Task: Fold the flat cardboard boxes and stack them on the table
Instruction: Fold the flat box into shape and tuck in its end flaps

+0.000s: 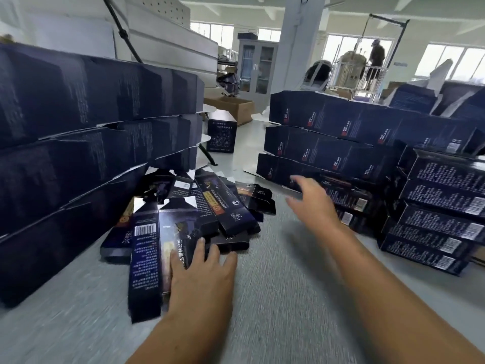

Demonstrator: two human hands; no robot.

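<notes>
I am looking down at the grey desk [288, 298], where a loose pile of flat boxes [231, 206] is lying fanned out at the foot of the left stack [91, 122] of folded boxes. The left hand [202, 277] is resting released, its fingers straight and lying on the nearest flat box [149, 258], which is pointing toward me with its barcode side up. It is gripping nothing.

The right hand [312, 203] is hovering over the desk with its fingers spread, blurred and holding nothing, close to the low end of the right stack [341, 143]. I cannot tell whether it is touching that stack.

The left stack is rising in several dark layers along the left edge. The right stack is sitting in three layers, and a nearer stack [441, 211] beside it is showing white text and barcodes toward me. A single folded box [221, 135] is standing upright on the desk between the two big stacks, farther back.

Beyond it a brown carton [236, 107] is sitting open, with a white pillar [299, 43], a grey cabinet [257, 67] and a person [376, 61] standing far off by the windows.
</notes>
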